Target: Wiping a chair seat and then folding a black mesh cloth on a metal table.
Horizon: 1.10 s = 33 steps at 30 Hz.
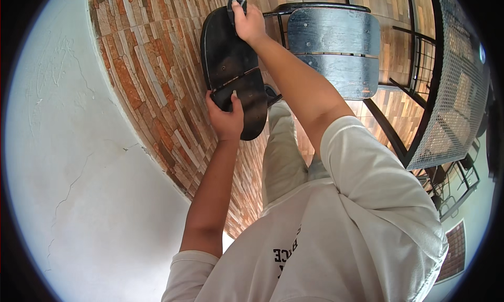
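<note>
In front of me a black chair backrest point(232, 50) made of two panels stands close to the wall. My right hand point(249, 21) is shut on a small dark block point(230, 12) against the far end of the backrest. The block's material is hard to tell, and my fingers cover part of it. Lower down, my left hand point(225, 119) grips the backrest's near panel by its edge, thumb on the face. To the right is the chair's seat point(332, 30) of two dark, worn boards with screw heads, on a black metal frame point(323, 5).
On the left rises a wall with stone-look tiles point(145, 61) below and cracked white plaster point(78, 152) above. A black-framed metal mesh panel point(453, 101) stands at the right, with dark metal bars beneath. Wood-look flooring point(393, 61) runs under the chair. My legs point(281, 156) are close to the backrest.
</note>
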### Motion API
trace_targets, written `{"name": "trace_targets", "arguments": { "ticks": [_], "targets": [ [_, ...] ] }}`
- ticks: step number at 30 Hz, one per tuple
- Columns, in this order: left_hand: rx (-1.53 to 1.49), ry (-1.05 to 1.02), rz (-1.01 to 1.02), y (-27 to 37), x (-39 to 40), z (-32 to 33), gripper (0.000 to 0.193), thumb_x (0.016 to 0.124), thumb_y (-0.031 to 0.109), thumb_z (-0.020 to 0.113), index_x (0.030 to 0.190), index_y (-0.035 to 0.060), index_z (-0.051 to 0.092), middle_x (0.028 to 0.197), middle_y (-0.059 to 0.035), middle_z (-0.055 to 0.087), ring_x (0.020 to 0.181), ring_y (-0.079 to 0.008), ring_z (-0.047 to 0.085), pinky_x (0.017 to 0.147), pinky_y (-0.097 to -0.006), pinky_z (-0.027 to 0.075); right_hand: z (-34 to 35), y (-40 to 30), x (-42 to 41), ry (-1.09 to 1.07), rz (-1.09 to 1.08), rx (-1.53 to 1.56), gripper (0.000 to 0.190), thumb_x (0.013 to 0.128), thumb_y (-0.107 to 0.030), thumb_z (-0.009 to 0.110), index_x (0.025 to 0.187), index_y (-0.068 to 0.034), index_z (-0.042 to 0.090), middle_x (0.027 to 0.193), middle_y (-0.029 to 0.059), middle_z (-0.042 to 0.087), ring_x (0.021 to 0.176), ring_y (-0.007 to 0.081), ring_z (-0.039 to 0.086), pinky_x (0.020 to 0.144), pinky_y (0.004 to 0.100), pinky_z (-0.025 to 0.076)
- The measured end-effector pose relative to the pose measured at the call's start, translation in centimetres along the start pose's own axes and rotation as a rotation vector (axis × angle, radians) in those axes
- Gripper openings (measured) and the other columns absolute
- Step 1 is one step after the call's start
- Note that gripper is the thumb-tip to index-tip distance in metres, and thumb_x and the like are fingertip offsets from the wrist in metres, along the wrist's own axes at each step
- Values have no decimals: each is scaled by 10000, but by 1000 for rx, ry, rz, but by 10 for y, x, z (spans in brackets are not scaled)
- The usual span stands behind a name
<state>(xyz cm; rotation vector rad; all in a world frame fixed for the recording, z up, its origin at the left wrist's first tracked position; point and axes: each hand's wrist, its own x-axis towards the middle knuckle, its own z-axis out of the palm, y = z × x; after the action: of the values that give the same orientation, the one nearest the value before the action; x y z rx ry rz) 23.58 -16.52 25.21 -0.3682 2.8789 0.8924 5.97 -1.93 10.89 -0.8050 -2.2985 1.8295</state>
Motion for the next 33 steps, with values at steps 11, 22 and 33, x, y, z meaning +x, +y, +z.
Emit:
{"name": "trace_targets", "arguments": {
  "ticks": [11,22,33],
  "targets": [
    [-12,-17,-30,0,2,1,565,853,154,746,1318,-53,500,1064,-230,706,992,-368,720,863,-401,570,2,-50,-7,-17,-252,-159,610,934,-567,579,1173,-8,618,1061,222,655,1038,439,599,1002,576,412],
    [-104,27,15,-5,2,6,514,848,211,776,1265,5,558,1006,-197,737,931,-332,746,804,-402,585,-19,-86,-52,-292,-1040,-338,450,872,-548,669,1053,-136,652,1014,48,651,1107,298,590,1171,598,241],
    [-27,-17,-32,-14,0,6,630,828,223,770,1328,-44,493,1050,-261,682,951,-451,684,809,-461,562,-39,-85,-81,-518,-1113,-372,386,876,-471,672,1047,-125,666,1238,74,606,1384,301,438,1201,638,175]
  ]
}}
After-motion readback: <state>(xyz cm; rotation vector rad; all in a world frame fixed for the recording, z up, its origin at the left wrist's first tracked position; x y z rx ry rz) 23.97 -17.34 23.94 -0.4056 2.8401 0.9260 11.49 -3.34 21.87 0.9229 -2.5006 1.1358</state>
